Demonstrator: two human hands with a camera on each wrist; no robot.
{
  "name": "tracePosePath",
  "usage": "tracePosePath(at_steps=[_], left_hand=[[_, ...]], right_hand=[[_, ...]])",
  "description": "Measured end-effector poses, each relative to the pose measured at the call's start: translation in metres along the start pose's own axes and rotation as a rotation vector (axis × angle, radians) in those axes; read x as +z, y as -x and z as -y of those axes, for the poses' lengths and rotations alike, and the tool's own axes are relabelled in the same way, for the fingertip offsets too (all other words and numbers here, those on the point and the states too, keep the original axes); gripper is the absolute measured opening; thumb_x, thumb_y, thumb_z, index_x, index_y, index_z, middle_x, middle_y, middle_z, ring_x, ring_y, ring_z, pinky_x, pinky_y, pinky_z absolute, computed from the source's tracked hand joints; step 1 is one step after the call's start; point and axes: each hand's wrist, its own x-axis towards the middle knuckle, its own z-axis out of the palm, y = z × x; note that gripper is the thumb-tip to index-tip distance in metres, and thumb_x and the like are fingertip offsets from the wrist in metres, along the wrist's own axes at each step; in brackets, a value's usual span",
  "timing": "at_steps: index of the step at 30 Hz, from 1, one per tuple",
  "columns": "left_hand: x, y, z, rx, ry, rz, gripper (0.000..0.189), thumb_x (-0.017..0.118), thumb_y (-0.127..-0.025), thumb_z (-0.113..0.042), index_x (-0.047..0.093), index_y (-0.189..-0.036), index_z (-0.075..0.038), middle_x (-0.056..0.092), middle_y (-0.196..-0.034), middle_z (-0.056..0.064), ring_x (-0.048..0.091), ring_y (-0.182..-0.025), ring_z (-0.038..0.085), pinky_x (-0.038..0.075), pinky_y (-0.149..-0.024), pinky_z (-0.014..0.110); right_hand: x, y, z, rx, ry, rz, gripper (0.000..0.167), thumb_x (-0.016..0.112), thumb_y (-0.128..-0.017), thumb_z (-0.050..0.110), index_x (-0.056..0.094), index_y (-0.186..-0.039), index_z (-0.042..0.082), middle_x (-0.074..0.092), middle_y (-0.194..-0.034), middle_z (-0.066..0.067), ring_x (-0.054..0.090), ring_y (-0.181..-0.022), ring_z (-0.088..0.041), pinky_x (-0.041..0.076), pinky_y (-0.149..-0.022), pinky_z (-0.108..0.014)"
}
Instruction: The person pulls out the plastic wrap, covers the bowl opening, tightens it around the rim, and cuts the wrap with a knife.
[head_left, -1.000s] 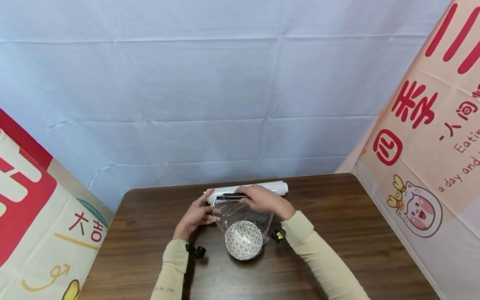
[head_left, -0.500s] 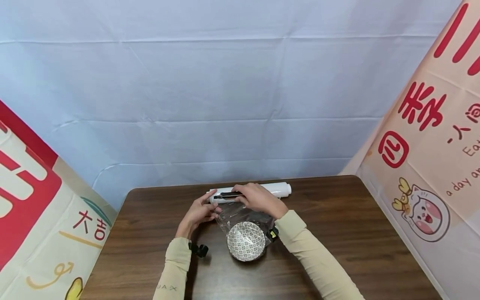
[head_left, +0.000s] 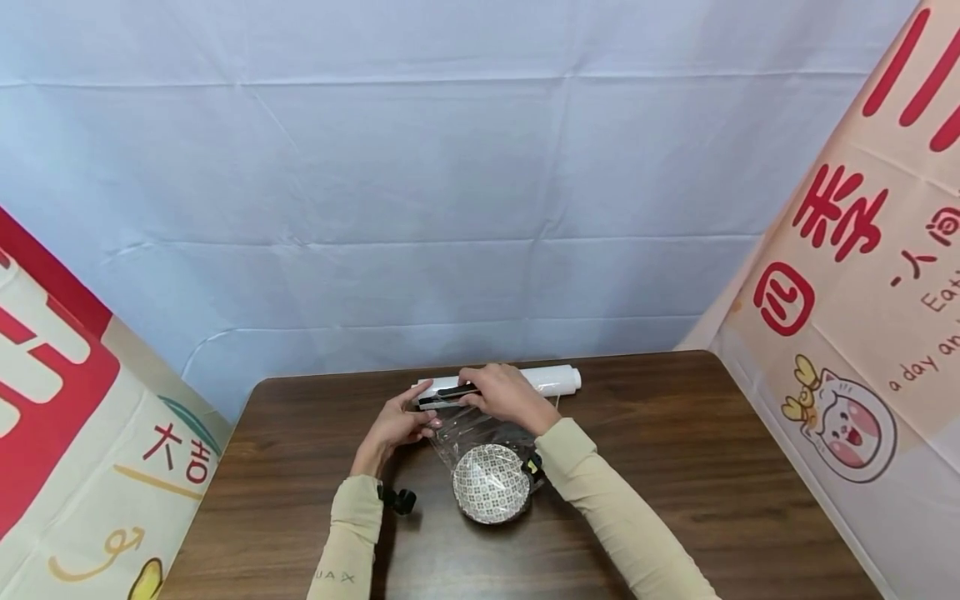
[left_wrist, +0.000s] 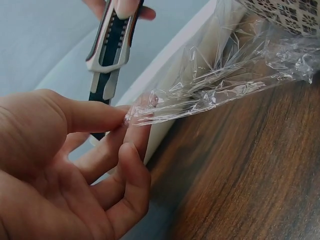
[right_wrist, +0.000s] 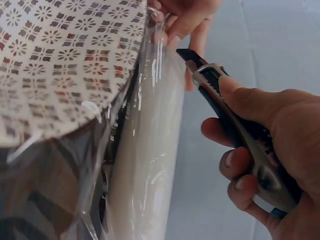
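My left hand (head_left: 396, 423) pinches an edge of clear plastic wrap (left_wrist: 215, 90) between thumb and index finger, its other fingers curled loosely. My right hand (head_left: 512, 395) grips a utility knife (right_wrist: 245, 132), thumb on its slider. The knife's dark blade sticks out towards my left fingertips, close by the roll's left end. Behind both hands the white roll of plastic wrap (head_left: 553, 380) lies across the table's back. From it the film stretches forward over a round bowl (head_left: 491, 483) with a patterned inside, crumpling near my left fingers.
The brown wooden table (head_left: 675, 483) ends just behind the roll, with a pale cloth backdrop (head_left: 420, 183) beyond. Printed banners (head_left: 840, 333) hang at both sides. A black wrist camera (head_left: 396, 500) sits at the left cuff, another beside the bowl at the right.
My right hand has moved a little left with the knife, towards the left hand, and its wrist camera has come closer to the bowl. My left hand keeps its pinch on the film.
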Motion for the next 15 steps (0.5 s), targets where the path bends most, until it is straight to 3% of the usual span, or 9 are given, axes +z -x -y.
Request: tracePosePath(at_steps=[7, 15], left_hand=[[-0.001, -0.001, 0.001, -0.019, -0.017, -0.021, 0.067, 0.072, -0.098, -0.008, 0.052, -0.154, -0.040, 0.080, -0.079, 0.004, 0.071, -0.060, 0.010, 0.052, -0.058, 0.026], [-0.001, 0.001, 0.000, -0.020, -0.026, -0.024, 0.065, 0.070, -0.099, -0.007, 0.053, -0.153, -0.040, 0.080, -0.079, 0.005, 0.071, -0.059, 0.011, 0.051, -0.057, 0.026]], right_hand=[[0.008, -0.013, 0.006, 0.024, 0.060, -0.022, 0.031, 0.081, -0.090, 0.044, 0.074, -0.107, 0.019, 0.076, -0.083, 0.000, 0.061, -0.061, -0.013, 0.049, -0.057, -0.033], [0.012, -0.022, 0.016, 0.012, 0.116, 0.028, 0.029, 0.079, -0.092, 0.044, 0.073, -0.108, 0.020, 0.075, -0.084, 0.001, 0.061, -0.062, -0.013, 0.047, -0.055, -0.032]])
